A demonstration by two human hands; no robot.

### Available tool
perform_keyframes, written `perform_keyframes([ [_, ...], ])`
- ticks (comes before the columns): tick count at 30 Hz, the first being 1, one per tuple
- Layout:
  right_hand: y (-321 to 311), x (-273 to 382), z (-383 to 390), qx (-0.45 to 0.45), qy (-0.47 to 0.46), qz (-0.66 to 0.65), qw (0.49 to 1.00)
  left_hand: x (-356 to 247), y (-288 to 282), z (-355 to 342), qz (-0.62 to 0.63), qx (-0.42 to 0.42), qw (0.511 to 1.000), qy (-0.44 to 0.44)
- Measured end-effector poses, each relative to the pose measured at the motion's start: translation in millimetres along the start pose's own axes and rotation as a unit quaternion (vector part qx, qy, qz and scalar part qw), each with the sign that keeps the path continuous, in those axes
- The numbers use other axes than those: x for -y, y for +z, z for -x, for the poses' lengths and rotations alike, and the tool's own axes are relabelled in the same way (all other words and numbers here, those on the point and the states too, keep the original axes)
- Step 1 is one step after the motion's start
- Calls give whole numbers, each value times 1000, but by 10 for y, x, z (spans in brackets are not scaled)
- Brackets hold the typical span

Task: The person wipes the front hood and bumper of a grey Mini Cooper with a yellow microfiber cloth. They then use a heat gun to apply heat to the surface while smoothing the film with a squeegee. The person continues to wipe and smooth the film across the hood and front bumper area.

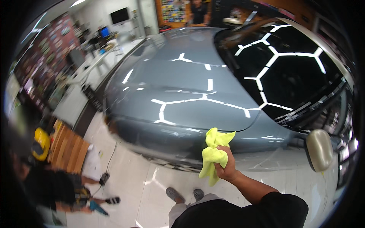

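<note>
Right hand [227, 165] grasping yellow cloth [213, 156], left hand unseen, grey car [186, 78], wall panel [173, 11] unreadably blurred

Cloth [214, 155] — matt, soft-looking fabric; car hood [182, 81] — smooth, glossy painted metal.

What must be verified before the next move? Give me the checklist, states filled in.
1. Yellow-green cloth gripped in the right hand: ok.
2. Left hand in view: not ok, it does not show.
3. Cloth pressed against the gray car's fender: cannot tell, contact is unclear.
4. Cloth apart from the side mirror: ok.
5. Co-worker at lower left apart from the car: ok.
</note>
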State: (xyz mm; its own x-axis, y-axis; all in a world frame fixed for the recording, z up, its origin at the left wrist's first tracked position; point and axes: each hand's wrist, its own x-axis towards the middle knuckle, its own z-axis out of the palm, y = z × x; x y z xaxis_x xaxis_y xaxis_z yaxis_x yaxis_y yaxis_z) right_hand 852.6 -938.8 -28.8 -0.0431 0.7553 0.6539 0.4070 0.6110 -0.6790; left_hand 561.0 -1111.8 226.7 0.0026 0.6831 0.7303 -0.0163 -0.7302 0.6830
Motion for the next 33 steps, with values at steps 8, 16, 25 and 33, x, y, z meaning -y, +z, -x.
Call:
perform_keyframes([
  [8, 672, 695, 528, 357, 94, -117, 922, 752, -403, 1653, -115, -92, 933, -329],
  [16, 1593, 1647, 1526, 544, -13, -23, 839, 652, -819, 4496, -214, -104, 819, -522],
  [25, 3297, 3777, 3021, 613, -168, -188, 749, -798, -2128, 5213, -153, -238, 808, -517],
  [33, 4440, 4530, 3578, 718, -120, -190, 659, -1080, -3548, 6161, -199, -354, 740, -536],
])
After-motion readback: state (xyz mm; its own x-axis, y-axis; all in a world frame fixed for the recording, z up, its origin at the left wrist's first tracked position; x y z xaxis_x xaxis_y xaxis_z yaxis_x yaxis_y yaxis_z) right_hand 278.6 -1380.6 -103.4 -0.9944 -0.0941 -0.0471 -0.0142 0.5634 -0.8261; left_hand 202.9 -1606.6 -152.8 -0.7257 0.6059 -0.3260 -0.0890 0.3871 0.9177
